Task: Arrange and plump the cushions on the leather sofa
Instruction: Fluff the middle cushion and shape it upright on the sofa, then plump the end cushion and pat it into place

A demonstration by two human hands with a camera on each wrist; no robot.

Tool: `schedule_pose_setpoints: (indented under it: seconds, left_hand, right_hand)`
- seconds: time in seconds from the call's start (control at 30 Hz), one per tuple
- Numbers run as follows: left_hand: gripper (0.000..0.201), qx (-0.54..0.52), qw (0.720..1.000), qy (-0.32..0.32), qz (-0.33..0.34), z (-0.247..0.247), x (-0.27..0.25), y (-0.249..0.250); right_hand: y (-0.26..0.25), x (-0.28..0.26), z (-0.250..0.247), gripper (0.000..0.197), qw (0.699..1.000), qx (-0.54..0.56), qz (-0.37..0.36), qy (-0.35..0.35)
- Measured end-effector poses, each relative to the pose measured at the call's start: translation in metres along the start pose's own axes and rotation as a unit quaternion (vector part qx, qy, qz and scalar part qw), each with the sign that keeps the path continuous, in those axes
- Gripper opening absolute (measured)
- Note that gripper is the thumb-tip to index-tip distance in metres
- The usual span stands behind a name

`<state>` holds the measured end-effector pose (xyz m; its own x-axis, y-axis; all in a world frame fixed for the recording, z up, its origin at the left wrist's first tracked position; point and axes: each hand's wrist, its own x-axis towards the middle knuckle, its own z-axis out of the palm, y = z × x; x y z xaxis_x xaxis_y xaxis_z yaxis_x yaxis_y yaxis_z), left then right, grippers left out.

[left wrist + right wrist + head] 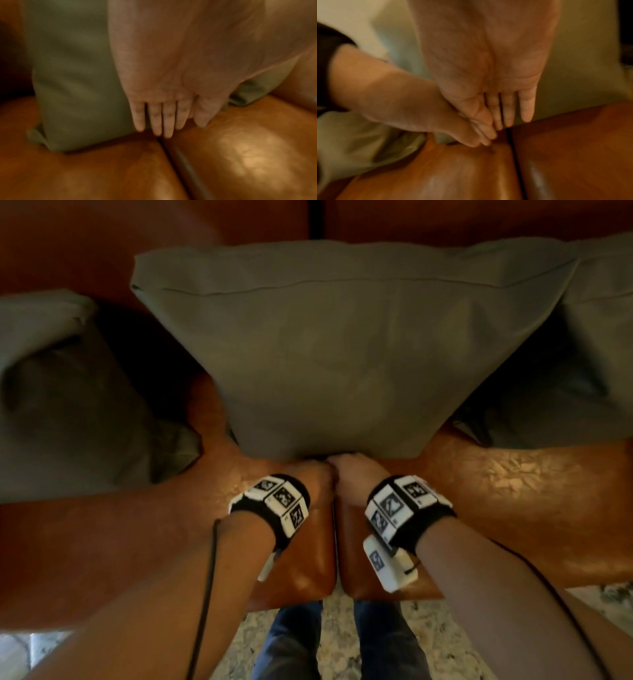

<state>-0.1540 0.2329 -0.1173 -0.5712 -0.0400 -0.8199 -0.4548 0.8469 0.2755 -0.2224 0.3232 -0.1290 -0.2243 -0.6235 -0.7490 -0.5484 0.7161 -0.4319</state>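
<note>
Three grey-green cushions show in the head view. The middle cushion [342,350] fills the centre of the frame, standing upright against the sofa back, its long axis running left to right and its seamed top edge toward the top of the frame. Its lower edge sits on the leather sofa [496,484], right over the dark gap between the two seat pads. The left hand [313,477] and right hand [352,470] meet side by side at the middle of that lower edge. In both wrist views the fingers [156,119] are straight and held close together, flat against the cushion face, tips down at the seat gap; neither hand is curled around anything. A second cushion [65,392] slumps at the left of the frame and a third [589,357] leans at the right, overlapped by the middle cushion. At the bottom of the frame, dark trouser legs [291,642] stand on a pale patterned rug [339,642].
</note>
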Motion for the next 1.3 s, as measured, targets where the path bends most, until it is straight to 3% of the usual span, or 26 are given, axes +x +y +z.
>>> schedule_pose_setpoints:
  seconds: [0.23,0.4,0.5,0.6,0.67,0.77,0.9,1.07,1.3]
  left_hand:
    - [0.051,-0.013,1.000,-0.019,-0.001,-0.002,0.037,-0.053]
    - [0.054,-0.058,0.996,-0.006,-0.073,0.006,0.032,-0.088]
    - [0.051,-0.096,0.990,0.045,-0.091,0.014,0.015,-0.112]
    - [0.062,-0.127,0.973,0.089,-0.171,0.033,-0.011,-0.132]
    - [0.054,-0.182,0.958,0.101,-0.195,0.044,-0.034,-0.133]
    - [0.032,-0.242,0.940,0.110,-0.214,0.049,-0.075,-0.119]
    - [0.028,-0.278,0.924,0.156,-0.211,0.047,-0.118,-0.100]
    - [0.021,-0.322,0.904,0.237,-0.156,0.027,-0.171,-0.096]
    - [0.016,-0.363,0.876,0.310,-0.073,-0.001,-0.243,-0.150]
  right_hand:
    - [0.047,0.003,-0.009,0.048,0.999,-0.009,0.051,0.008]
    - [0.106,-0.007,-0.006,0.058,0.990,0.031,0.132,0.034]
    - [0.130,-0.021,-0.001,0.055,0.980,0.080,0.173,0.056]
    - [0.142,-0.037,0.005,0.044,0.975,0.084,0.200,0.040]
    - [0.139,-0.050,0.005,0.037,0.975,0.090,0.203,0.029]
    - [0.119,-0.070,0.000,0.033,0.981,0.076,0.179,0.010]
    - [0.071,-0.095,-0.019,0.027,0.992,0.050,0.115,0.007]
    - [-0.010,-0.116,-0.040,0.024,0.996,0.047,0.068,0.039]
    - [-0.148,-0.124,-0.050,0.023,0.990,0.071,-0.004,0.119]
